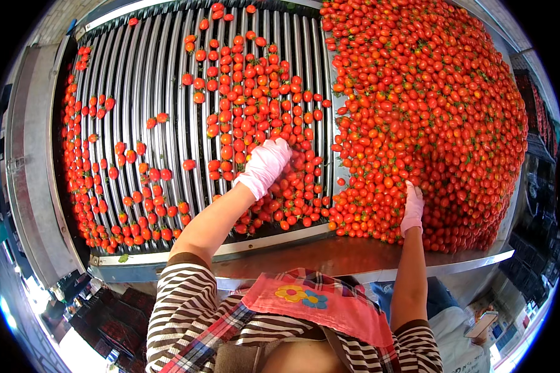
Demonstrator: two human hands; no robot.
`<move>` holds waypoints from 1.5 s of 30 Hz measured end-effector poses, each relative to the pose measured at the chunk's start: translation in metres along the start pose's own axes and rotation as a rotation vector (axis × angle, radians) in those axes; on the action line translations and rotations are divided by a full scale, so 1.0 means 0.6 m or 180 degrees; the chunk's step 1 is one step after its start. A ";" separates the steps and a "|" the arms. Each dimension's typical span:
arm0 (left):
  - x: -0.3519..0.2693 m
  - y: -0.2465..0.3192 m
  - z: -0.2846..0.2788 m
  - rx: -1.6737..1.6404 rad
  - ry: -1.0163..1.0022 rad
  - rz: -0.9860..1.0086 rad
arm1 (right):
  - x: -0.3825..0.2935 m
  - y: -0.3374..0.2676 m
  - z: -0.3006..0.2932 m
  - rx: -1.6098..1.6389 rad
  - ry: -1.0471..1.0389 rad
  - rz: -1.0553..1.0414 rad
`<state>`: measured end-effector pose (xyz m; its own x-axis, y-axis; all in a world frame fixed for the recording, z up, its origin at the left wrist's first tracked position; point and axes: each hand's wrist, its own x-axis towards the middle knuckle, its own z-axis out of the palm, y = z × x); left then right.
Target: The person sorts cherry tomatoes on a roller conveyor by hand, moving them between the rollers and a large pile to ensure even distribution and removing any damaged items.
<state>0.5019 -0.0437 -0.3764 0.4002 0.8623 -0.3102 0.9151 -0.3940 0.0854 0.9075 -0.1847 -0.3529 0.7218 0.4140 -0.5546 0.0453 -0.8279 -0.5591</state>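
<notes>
My left hand [267, 165], in a thin pale pink glove, is over the metal roller conveyor [168, 93], among small oval red tomatoes [247, 123]. Its fingers curl down out of sight, so whether they hold a tomato is hidden. Against the front of a large heap of tomatoes [424, 107] rests my right hand [414, 205], gloved the same way. Its fingers point away from me along the heap, and nothing is seen gripped in it. The heap lies on a metal feed table [326, 254] that joins the rollers' right side.
More tomatoes [86, 186] line the conveyor's left end, by a raised metal side frame [39, 158]. A metal rim [270, 240] runs along the front of the rollers. Dark crates [121, 321] stand at lower left. Another person [452, 335] is at lower right, near a phone [481, 324].
</notes>
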 end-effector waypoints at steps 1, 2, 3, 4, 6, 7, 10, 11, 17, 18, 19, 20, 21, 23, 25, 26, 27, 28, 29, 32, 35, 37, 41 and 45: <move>0.005 0.009 0.005 -0.0006 -0.0002 -0.0028 | 0.007 0.004 0.007 -0.0207 0.0000 -0.0075; 0.008 0.016 0.008 0.0058 -0.0161 -0.0143 | 0.014 0.006 0.011 -0.0211 -0.0026 -0.0141; 0.007 0.014 0.010 0.0137 -0.0347 -0.0259 | 0.008 -0.001 0.021 -0.0227 -0.0069 -0.0135; 0.002 0.005 0.006 0.0356 -0.0178 0.0338 | -0.011 -0.020 0.031 -0.0166 0.0023 0.0019; -0.024 -0.007 -0.022 -0.0590 -0.0251 0.0413 | -0.029 -0.032 0.048 -0.0102 0.0116 0.0181; -0.038 -0.016 -0.035 -0.1538 -0.0288 0.0488 | -0.032 -0.033 0.057 -0.0047 -0.0124 -0.0039; -0.093 -0.066 -0.021 -0.5243 -0.1031 -0.0199 | -0.067 -0.055 0.112 0.0278 -0.0574 -0.0263; -0.113 -0.075 -0.025 -0.7302 -0.1697 -0.0978 | -0.079 -0.065 0.135 0.0547 -0.0745 -0.0268; -0.088 -0.132 -0.146 -0.5309 0.0083 -0.1871 | -0.115 -0.076 0.226 -0.0649 -0.1418 -0.1384; -0.078 -0.132 -0.154 -0.4472 0.0511 -0.1976 | -0.133 -0.090 0.228 -0.0913 -0.1326 -0.1488; -0.067 -0.140 -0.137 -0.2951 0.1227 -0.1441 | -0.156 -0.104 0.224 -0.1185 -0.1226 -0.1596; -0.050 -0.177 -0.075 -0.1379 0.1023 -0.1649 | -0.167 -0.103 0.218 -0.1202 -0.1256 -0.1791; -0.035 -0.169 -0.068 -0.0784 0.0967 -0.1713 | -0.165 -0.091 0.202 -0.1225 -0.1209 -0.1793; -0.018 -0.169 -0.046 0.0675 0.0811 -0.1402 | -0.160 -0.065 0.163 -0.1483 -0.1197 -0.1710; -0.010 -0.172 -0.012 0.1695 0.0636 -0.1190 | -0.156 -0.041 0.122 -0.1531 -0.1231 -0.1469; -0.013 -0.177 0.001 0.1680 0.0651 -0.1211 | -0.154 -0.022 0.097 -0.1626 -0.1198 -0.1364; -0.016 -0.187 0.015 0.1284 0.0520 -0.1336 | -0.162 -0.021 0.076 -0.1709 -0.1168 -0.1265; -0.017 -0.194 0.012 0.0889 0.0402 -0.1420 | -0.156 0.000 0.057 -0.1694 -0.1138 -0.1282; -0.018 -0.207 0.006 0.0887 0.0435 -0.1420 | -0.143 0.022 0.041 -0.1719 -0.1060 -0.1289; -0.056 -0.199 -0.097 -0.0876 0.0620 -0.0511 | -0.166 0.036 0.008 -0.1880 -0.0881 -0.1220; -0.101 -0.213 -0.134 -0.4347 0.0053 -0.1910 | -0.205 0.021 -0.023 -0.1908 -0.0774 -0.1381; -0.150 -0.211 -0.134 -0.7079 0.0383 -0.1271 | -0.211 0.032 -0.047 -0.1784 -0.0725 -0.1535; -0.132 -0.189 -0.111 -0.5691 0.0456 -0.1560 | -0.227 0.050 -0.079 -0.2295 -0.0480 -0.1554; -0.102 -0.104 -0.083 -0.1245 0.0250 -0.0879 | -0.252 0.038 -0.078 -0.2419 -0.0390 -0.1587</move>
<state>0.4224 -0.0561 -0.3156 0.1286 0.9452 -0.3002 0.9312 -0.0109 0.3643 0.8320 -0.2841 -0.2529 0.4204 0.7915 -0.4436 0.8053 -0.5507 -0.2195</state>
